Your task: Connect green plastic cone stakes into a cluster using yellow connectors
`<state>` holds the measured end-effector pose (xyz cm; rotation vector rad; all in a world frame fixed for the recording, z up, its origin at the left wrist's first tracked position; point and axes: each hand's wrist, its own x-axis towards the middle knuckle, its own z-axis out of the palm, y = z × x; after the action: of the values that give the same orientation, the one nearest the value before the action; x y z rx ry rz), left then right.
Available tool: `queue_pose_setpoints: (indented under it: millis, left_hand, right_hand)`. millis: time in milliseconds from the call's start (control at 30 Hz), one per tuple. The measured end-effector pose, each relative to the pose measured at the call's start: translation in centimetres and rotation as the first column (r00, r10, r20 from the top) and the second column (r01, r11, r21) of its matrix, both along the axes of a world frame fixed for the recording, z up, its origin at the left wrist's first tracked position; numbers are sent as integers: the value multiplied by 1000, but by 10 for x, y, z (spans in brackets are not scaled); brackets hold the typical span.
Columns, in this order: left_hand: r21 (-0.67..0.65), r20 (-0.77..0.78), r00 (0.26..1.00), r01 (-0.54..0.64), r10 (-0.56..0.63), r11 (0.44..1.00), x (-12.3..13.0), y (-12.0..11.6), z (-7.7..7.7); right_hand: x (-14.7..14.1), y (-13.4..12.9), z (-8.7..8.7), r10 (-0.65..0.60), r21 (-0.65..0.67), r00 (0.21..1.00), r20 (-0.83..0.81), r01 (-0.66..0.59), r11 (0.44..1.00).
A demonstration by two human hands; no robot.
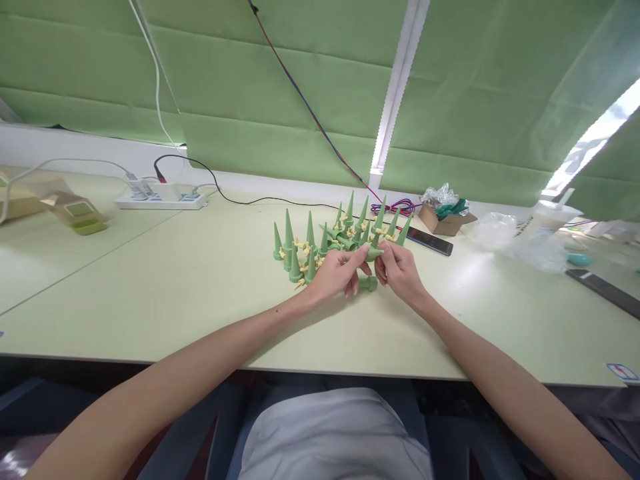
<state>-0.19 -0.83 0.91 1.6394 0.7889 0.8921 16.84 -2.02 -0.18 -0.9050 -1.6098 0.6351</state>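
My left hand (340, 270) pinches a small green cone (374, 254) that lies sideways, its tip pointing right. At that tip are the closed fingertips of my right hand (399, 267), also on the cone. Below my fingers a green cylindrical piece (369, 283) lies on the table. Several upright green cones (289, 230) with small yellow pieces (301, 245) among them stand behind and to the left of my hands; part of the group is hidden by my fingers.
The pale table (200, 287) carries a power strip (163, 199) at back left. Behind my right hand are a phone (429, 241), a small cardboard box (447, 221), plastic bags (495, 230) and a cup (545, 220). A blurred box (73, 208) is far left.
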Motion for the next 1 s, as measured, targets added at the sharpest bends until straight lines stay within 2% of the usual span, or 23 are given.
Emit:
queue_pose_setpoints:
  millis: [133,233,467,600,733,1000]
  left_hand:
    - [-4,29,999,20,-20,1000,0,-1,2]
    - [40,6,1000,22,-22,999,0,-3,5]
    - [161,-16,998,-58,62,985,0,-9,6]
    - [316,-17,986,-153,166,936,3,-8,0]
    - [457,-16,972,-202,235,866,4,-5,-6]
    - [535,4,968,-215,252,817,4,-3,-8]
  right_hand:
    - [-1,1,1,-16,-15,1000,-6,16,1000]
    - [0,-1,4,-46,-28,999,10,46,999]
    - [1,-3,7,-126,-18,989,73,127,992]
    - [0,0,7,-175,69,982,79,169,983]
    - [-1,0,6,-152,36,987,57,150,988]
    - [-3,-1,5,-88,0,996,-2,88,996]
